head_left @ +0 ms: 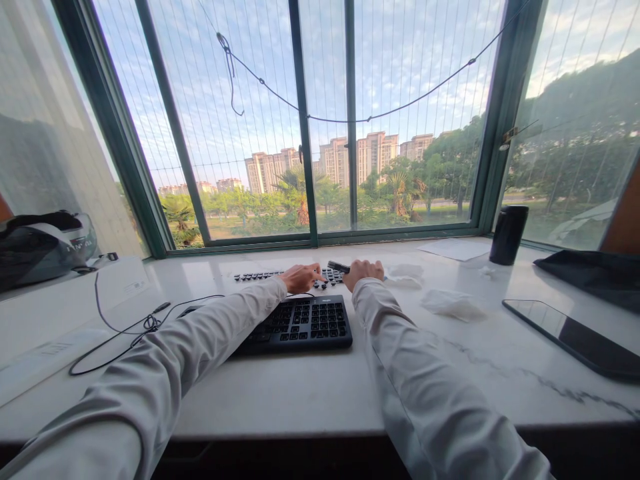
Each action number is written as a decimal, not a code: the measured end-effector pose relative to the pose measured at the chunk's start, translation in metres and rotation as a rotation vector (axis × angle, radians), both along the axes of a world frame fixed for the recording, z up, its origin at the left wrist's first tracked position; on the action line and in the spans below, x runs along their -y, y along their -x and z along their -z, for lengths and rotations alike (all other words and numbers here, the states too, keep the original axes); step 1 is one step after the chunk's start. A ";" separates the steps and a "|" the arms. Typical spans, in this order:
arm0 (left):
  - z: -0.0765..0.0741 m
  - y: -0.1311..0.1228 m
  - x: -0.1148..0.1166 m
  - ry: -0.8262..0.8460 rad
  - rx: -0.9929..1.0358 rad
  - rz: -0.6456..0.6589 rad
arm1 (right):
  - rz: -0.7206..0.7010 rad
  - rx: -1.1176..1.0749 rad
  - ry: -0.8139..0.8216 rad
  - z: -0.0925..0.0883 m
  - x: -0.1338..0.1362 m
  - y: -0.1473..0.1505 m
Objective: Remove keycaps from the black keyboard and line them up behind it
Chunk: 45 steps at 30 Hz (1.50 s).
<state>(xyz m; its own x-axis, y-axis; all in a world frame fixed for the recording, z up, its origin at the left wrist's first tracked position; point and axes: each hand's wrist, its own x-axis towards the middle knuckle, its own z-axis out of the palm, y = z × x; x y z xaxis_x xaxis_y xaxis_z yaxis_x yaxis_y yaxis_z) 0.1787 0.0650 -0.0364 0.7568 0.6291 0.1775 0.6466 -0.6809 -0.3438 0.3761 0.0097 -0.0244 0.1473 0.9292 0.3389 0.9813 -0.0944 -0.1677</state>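
Hands work at the bench's far edge: left hand (301, 277) rests flat, fingers apart, on a small keyboard (280, 275); right hand (364, 272) is closed on a dark slim tool (339, 267), perhaps a brush. Strokes should stay light along the key rows. Crumpled white tissues (450, 303) lie nearby on glossy marble.

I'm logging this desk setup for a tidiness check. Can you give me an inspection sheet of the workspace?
Surface: white marble-look counter under the window.
Job's things: far keyboard under the hands; near black keyboard in front of it.
Clutter: crumpled tissues, black cylinder, tablet, paper sheet, helmet.
Grippers: left hand rests on the far keyboard; right hand shut on a small dark object.
Cables: black cable looped at left.
Surroundings: window, trees and tower blocks outside.
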 end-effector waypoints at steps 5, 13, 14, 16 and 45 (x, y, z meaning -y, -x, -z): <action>-0.001 0.001 0.001 -0.033 0.015 0.000 | -0.010 0.001 -0.006 -0.001 0.000 0.000; -0.006 0.008 0.006 -0.047 0.031 0.050 | -0.008 -0.008 -0.003 -0.002 0.003 0.001; -0.006 0.009 0.007 -0.037 0.027 0.061 | -0.010 -0.009 0.000 -0.002 0.003 0.001; -0.005 0.010 0.007 -0.018 0.014 0.087 | -0.011 -0.013 0.001 -0.002 0.003 0.001; -0.002 0.012 0.006 -0.021 0.109 0.271 | -0.003 -0.004 -0.011 0.002 -0.002 0.000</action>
